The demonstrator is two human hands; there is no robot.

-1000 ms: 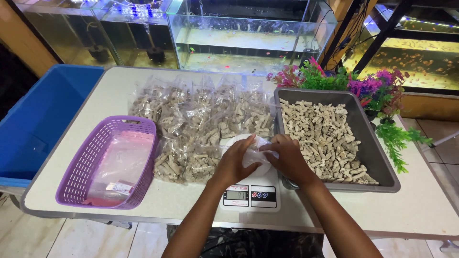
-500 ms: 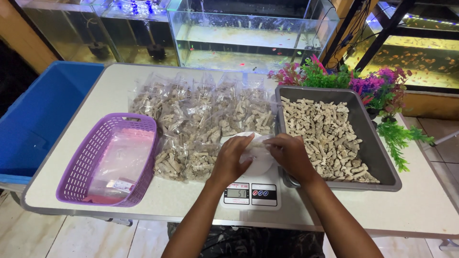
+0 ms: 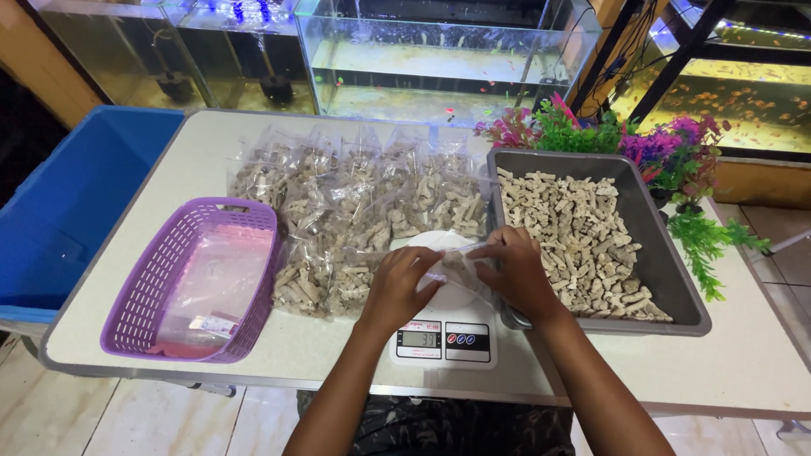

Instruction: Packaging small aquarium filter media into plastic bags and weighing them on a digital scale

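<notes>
Together two hands (image 3: 460, 279) hold one bag (image 3: 456, 263).

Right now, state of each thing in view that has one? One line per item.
Left hand: gripping the clear bag over the scale.
Right hand: gripping the same bag.
Clear bag: held, a few pale pieces inside.
Scale: switched on, display lit.
Grey tray: nearly full of loose pale pieces.
Purple basket: holds flat empty bags.
Filled bags: piled on the table.
</notes>
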